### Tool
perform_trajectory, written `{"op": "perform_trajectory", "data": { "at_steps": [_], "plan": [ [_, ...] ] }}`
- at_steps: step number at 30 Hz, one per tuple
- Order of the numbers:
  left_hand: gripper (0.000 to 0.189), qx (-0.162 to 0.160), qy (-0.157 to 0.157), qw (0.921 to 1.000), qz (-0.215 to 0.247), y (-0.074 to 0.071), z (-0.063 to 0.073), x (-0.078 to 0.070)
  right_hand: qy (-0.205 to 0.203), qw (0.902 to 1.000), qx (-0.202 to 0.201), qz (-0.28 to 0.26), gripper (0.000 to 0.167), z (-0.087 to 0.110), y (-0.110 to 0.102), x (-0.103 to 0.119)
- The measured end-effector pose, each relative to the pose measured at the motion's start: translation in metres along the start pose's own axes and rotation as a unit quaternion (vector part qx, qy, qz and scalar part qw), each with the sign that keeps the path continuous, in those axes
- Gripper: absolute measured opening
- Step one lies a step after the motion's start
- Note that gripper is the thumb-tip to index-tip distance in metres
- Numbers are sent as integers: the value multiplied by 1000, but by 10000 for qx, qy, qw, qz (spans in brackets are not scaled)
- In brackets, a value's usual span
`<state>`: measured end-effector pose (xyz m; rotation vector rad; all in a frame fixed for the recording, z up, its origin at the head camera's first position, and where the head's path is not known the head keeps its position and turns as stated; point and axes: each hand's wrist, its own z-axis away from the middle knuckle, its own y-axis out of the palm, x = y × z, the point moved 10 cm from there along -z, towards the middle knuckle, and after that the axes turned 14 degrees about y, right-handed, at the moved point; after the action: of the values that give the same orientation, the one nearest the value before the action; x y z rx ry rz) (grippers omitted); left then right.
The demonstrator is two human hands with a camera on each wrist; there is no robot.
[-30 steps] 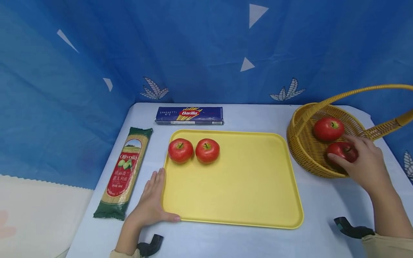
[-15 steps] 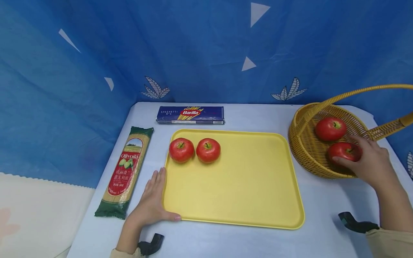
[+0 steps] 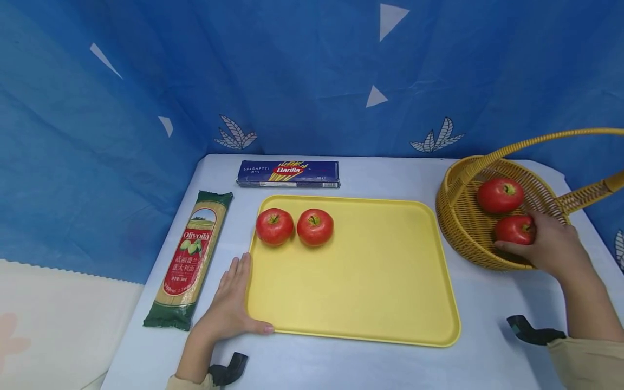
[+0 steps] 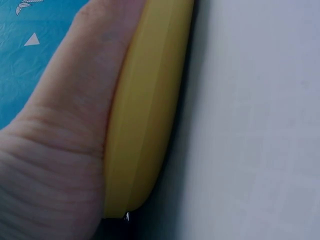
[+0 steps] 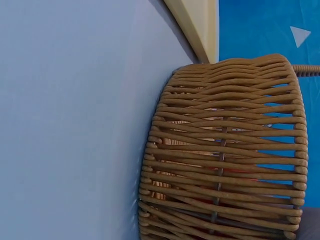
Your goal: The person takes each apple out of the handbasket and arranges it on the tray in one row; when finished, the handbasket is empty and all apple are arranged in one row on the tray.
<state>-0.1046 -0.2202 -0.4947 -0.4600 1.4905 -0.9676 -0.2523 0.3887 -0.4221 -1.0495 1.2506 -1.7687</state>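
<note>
I have open room across the middle and right of the yellow tray (image 3: pixel 375 271); two apples (image 3: pixel 274 227) block its far-left corner and the left hand (image 3: pixel 226 309) its near-left one. The basket's (image 3: pixel 465 238) near rim lets the right hand (image 3: pixel 553 241) in to the nearer apple (image 3: pixel 513 229), but the farther apple (image 3: pixel 499 195) sits just beyond and the arched handle (image 3: pixel 536 142) bars the far side. Bare desk (image 3: pixel 478 309) between tray and basket narrows away from me.

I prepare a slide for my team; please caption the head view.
Left hand at the edge of a yellow tray, right hand gripping a red fruit in a wicker basket.
</note>
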Motion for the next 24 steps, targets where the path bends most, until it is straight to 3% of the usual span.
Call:
{"op": "perform_trajectory", "data": {
  "at_steps": [7,13,18,24],
  "plan": [
    [160,13,15,10000,14,1,0,0,115,9998,-97,148,119,2,0,3],
    [159,35,-34,10000,-26,1,0,0,136,9973,-647,-316,106,16,-15,8],
    [160,40,-72,10000,-27,0,0,1,-81,9905,-1031,-911,97,41,-31,28],
    [160,31,-45,10000,-18,0,-1,2,-903,9735,-1384,-1578,91,89,-50,71]
  ]
}}
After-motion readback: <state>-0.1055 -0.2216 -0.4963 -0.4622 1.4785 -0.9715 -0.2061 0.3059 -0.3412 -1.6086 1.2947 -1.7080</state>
